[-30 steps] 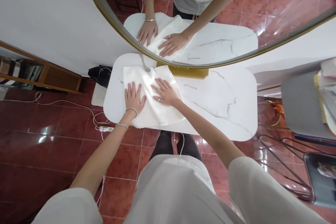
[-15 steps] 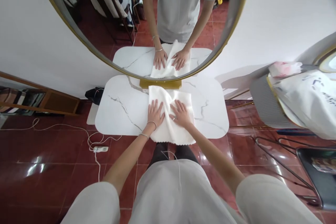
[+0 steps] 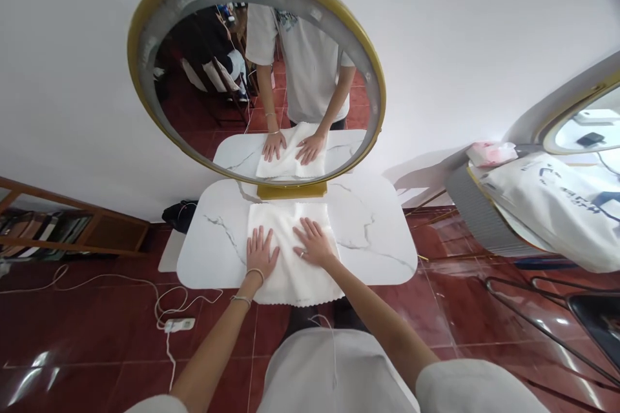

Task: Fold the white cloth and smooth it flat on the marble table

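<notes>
A white cloth with a scalloped edge lies spread on the white marbled tabletop, its front edge hanging past the table's near side. My left hand rests flat on the cloth's left part, fingers spread; two bands circle that wrist. On the cloth's right upper part lies my right hand, fingers apart, a ring on one finger. Soft wrinkles run between the two hands. Behind the cloth stands the gold base of a round mirror, which reflects both hands and the cloth.
To the right, a grey side table carries a white printed bag and a pink tissue pack. A power strip with white cables lies on the red tiled floor at left. A wooden shelf stands against the wall.
My hands have moved apart over the cloth, and its big middle fold has flattened into smaller wrinkles. The view has tilted upward, showing more of the mirror.
</notes>
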{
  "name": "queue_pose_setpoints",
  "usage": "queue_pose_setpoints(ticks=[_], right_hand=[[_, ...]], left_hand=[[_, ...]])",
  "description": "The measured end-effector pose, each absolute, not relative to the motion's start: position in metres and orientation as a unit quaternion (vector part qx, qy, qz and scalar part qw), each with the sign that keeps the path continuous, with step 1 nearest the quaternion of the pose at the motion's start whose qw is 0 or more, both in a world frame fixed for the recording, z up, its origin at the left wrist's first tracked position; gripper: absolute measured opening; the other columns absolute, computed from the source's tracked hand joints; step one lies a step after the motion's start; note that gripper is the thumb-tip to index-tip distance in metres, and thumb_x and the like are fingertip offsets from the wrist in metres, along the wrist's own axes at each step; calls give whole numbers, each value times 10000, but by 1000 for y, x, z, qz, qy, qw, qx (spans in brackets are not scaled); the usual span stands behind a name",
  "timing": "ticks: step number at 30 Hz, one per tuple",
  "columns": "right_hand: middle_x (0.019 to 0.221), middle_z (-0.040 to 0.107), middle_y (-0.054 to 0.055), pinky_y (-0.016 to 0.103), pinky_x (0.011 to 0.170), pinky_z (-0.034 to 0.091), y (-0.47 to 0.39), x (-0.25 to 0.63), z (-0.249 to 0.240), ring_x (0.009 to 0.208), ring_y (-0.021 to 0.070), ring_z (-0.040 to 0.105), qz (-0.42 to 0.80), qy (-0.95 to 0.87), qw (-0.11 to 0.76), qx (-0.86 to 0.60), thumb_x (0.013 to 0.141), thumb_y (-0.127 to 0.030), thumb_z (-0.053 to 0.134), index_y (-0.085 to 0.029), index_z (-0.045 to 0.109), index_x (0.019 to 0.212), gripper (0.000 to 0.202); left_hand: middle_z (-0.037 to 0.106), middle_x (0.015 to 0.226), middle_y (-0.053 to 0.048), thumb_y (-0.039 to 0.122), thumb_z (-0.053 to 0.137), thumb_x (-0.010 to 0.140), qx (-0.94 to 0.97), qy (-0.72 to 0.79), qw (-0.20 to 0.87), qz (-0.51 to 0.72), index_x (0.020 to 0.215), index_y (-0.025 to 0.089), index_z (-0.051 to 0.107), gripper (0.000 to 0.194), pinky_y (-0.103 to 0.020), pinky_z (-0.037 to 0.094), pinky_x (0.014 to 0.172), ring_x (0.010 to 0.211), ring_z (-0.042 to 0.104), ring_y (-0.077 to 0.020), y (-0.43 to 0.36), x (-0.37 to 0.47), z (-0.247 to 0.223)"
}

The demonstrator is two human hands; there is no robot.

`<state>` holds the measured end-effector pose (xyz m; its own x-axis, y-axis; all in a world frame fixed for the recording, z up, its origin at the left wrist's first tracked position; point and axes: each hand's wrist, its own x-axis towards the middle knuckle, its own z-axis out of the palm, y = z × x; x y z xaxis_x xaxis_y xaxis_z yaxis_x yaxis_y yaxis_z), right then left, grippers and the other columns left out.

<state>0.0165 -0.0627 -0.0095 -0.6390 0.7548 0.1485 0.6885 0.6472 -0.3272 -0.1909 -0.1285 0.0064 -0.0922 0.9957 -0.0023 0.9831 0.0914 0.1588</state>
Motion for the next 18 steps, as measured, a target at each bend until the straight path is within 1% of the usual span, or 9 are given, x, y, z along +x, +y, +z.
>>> queue_pose_setpoints(ticks=[4,7,9,10,12,13,15,16,18], right_hand=[[1547,295,178,509,1149,235,-56,65,-10,1442,321,237,91,-886,138,-433,928,-502,486,-165,437,1434,610],[1540,323,153,519,1138,266,-67,99,-18,1431,306,275,74,-865,152,-473,919,-481,504,-202,441,1433,588],[1530,349,138,530,1128,289,-79,112,-28,1423,305,297,69,-853,164,-491,910,-463,519,-223,446,1431,578],[1519,369,139,536,1120,305,-84,115,-33,1416,312,313,66,-847,171,-499,899,-441,536,-227,459,1424,572],[1515,373,136,544,1111,325,-92,116,-42,1409,322,325,65,-832,180,-521,874,-389,568,-238,476,1416,570],[1507,384,134,549,1102,340,-95,115,-46,1399,334,338,68,-826,184,-528,847,-373,598,-247,495,1404,580],[1443,473,137,548,1049,414,-96,111,-52,1332,370,432,91,-813,193,-541,766,-368,678,-265,587,1324,575],[1359,564,133,532,993,476,-95,109,-54,1254,382,519,104,-804,209,-547,742,-369,700,-284,664,1228,494],[1147,706,84,480,897,555,-90,104,-54,1081,350,652,121,-760,288,-570,802,-346,647,-348,750,1032,252]], left_hand=[[212,1593,-124,364,477,891,653,740,129,96,1423,235,428,549,-634,104,1148,1472,153,-327,-105,-143,13],[186,1595,-114,328,606,804,580,773,190,174,1343,242,504,556,-538,210,1156,1455,202,-322,-77,-121,26],[330,1521,-150,303,603,796,495,809,235,212,1312,201,508,535,-483,318,1112,1396,333,-310,-55,-115,37],[453,1428,-159,291,591,797,464,818,259,221,1295,184,509,516,-469,382,1064,1322,439,-303,-45,-114,44],[645,1168,-121,227,577,765,454,808,294,233,1226,175,546,464,-435,484,941,1105,612,-282,-28,-111,57],[688,1061,-86,171,565,730,472,792,304,240,1162,185,585,432,-412,507,904,1021,650,-267,-22,-109,63],[721,959,-28,70,511,642,514,754,317,258,972,213,669,392,-362,505,925,978,670,-232,-14,-104,76],[729,953,-15,47,483,602,539,731,322,266,868,219,694,381,-341,492,957,995,669,-221,-13,-100,83],[735,1019,-7,53,456,560,602,671,328,281,752,230,721,373,-319,461,1016,1059,653,-215,-12,-92,101]])
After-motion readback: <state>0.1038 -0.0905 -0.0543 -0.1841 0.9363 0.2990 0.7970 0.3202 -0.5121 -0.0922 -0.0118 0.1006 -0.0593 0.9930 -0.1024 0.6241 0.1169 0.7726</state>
